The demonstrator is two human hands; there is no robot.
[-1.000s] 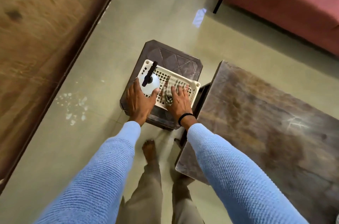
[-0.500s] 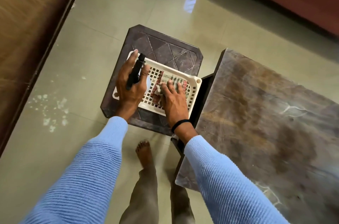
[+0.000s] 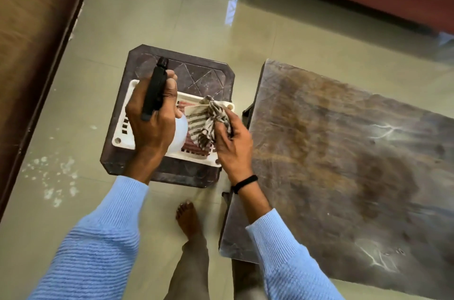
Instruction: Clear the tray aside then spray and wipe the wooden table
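Here, left fingers [image 3: 171, 85] gripping spray bottle [image 3: 155, 89], right fingers [image 3: 221, 131] pinching striped cloth [image 3: 209, 116], above tray [image 3: 122, 143] on stool [image 3: 196, 73], wooden table [image 3: 344, 152] beside.

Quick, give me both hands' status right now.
Left hand: closed around the spray bottle, gripping its black head.
Right hand: fingers pinching the striped cloth above the tray.

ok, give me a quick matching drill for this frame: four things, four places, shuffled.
Things:
1. bottle
2. cloth
3. tray
4. table

Places:
A. on the stool
B. gripped by the right hand
C. on the floor beside the stool, to its right
D. gripped by the left hand

Pairs: 1-D, 2-B, 3-A, 4-C
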